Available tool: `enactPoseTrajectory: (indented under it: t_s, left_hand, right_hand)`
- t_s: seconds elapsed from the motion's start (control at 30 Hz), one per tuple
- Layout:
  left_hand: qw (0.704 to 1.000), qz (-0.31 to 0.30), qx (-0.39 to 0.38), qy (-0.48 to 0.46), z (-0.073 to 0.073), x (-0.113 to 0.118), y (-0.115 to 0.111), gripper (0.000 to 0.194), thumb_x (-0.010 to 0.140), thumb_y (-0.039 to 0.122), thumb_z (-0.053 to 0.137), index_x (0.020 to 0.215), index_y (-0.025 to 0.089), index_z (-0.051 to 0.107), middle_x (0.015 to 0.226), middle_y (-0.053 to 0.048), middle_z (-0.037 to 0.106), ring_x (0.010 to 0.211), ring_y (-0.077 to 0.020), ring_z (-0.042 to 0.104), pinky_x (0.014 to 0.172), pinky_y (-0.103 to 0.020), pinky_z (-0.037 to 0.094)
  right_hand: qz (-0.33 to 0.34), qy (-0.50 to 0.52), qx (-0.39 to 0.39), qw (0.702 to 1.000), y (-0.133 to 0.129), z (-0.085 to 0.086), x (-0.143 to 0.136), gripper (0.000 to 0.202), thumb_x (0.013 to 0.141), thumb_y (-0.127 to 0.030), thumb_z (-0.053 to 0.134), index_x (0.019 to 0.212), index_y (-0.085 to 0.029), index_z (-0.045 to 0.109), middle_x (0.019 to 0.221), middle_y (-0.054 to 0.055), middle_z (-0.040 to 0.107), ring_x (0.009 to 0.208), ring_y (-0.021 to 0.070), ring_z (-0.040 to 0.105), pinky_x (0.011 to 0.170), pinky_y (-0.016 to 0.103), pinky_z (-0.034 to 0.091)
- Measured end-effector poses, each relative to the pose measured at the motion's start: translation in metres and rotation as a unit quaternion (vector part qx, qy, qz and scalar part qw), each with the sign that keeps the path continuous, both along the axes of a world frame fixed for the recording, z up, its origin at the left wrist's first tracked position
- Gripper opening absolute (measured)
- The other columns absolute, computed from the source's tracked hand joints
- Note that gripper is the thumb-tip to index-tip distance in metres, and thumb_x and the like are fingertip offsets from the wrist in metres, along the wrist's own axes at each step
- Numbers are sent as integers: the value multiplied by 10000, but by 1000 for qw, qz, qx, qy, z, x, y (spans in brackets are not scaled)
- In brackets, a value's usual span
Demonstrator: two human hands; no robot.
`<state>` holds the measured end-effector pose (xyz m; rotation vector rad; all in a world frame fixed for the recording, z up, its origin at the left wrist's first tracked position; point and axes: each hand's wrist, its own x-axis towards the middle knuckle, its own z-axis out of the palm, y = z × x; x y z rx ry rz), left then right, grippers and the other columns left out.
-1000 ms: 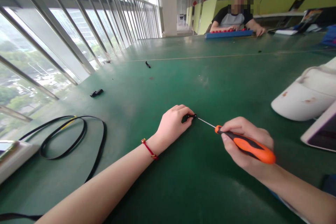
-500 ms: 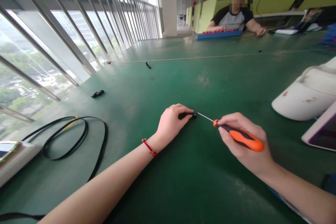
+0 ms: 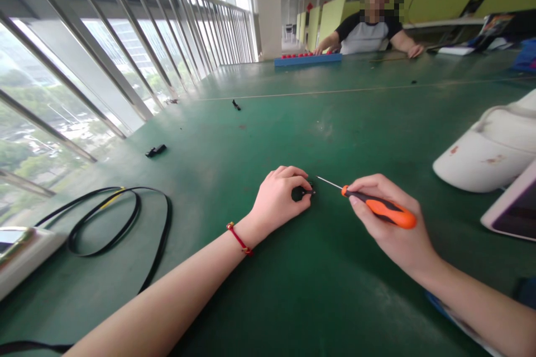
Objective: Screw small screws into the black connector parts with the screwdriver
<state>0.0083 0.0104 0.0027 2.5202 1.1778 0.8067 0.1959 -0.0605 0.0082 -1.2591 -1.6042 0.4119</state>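
On the green tabletop (image 3: 268, 134) my left hand (image 3: 281, 194) rests with thumb and forefinger pinched on a small black part (image 3: 309, 192). The fingers cover much of that part, so its exact kind does not show. A screwdriver (image 3: 387, 211) with an orange and black handle is gripped in my right hand (image 3: 402, 234). Its thin metal shaft points left, and the tip is slightly to the right of the black part, apart from it. A red bracelet (image 3: 239, 239) circles my left wrist.
Two more small black pieces (image 3: 156, 150) (image 3: 236, 105) lie farther off. A black strap (image 3: 167, 217) loops at left beside a white device (image 3: 29, 256). White containers (image 3: 481, 150) stand at right. Across the table a person (image 3: 368, 33) touches a blue tray (image 3: 307, 60) of red items.
The screwdriver tip has lifted away from the black part, its handle rising slightly. My left fingers have shifted and turned the part. Across the table, the blue tray has slid left.
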Motion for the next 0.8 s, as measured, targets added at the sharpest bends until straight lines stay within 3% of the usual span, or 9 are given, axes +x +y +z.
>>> enactPoseTrajectory:
  t_s: [0.17,0.3,0.4,0.53,0.67,0.8]
  left_hand:
    - [999,26,-29,-8,-2,-1,0,121,761,205,585,819,219,690,991,-7,691,931,-195,605,868,-344,480]
    - [994,110,-7,-28,7,-19,11,139,780,223,564,826,217,695,966,-12,698,916,-194,614,862,-325,478]
    - [967,253,32,-29,24,-57,28,168,776,263,563,850,215,706,970,-23,698,918,-208,615,836,-308,471]
    - [893,446,23,57,44,-128,48,292,776,380,548,943,207,715,989,-58,679,903,-257,600,716,-321,452]
    - [828,548,-21,117,50,-184,53,394,750,431,542,1041,215,697,947,-71,674,831,-258,574,640,-305,396]
    - [809,574,-57,113,49,-212,51,400,691,400,593,1026,211,702,859,-56,659,776,-226,536,575,-245,321]
  right_hand:
    - [16,1,-22,1000,0,0,0,73,793,-164,569,836,-223,569,795,13,682,741,160,670,534,217,478]
    - [22,4,-33,999,1,0,1,59,794,-173,566,830,-219,569,785,13,685,729,160,670,537,219,478]
    - [23,7,-36,999,1,0,2,52,796,-186,566,836,-218,568,809,17,689,756,162,671,550,218,478]
    - [26,-2,-41,999,1,0,1,38,795,-198,563,829,-213,569,825,26,694,789,172,673,567,223,479]
    - [26,-11,-39,999,2,-1,0,47,794,-195,562,838,-209,571,840,28,695,809,172,672,569,222,483]
    - [33,-19,-42,998,2,-2,2,57,796,-196,564,851,-211,571,835,24,692,804,171,671,577,227,487]
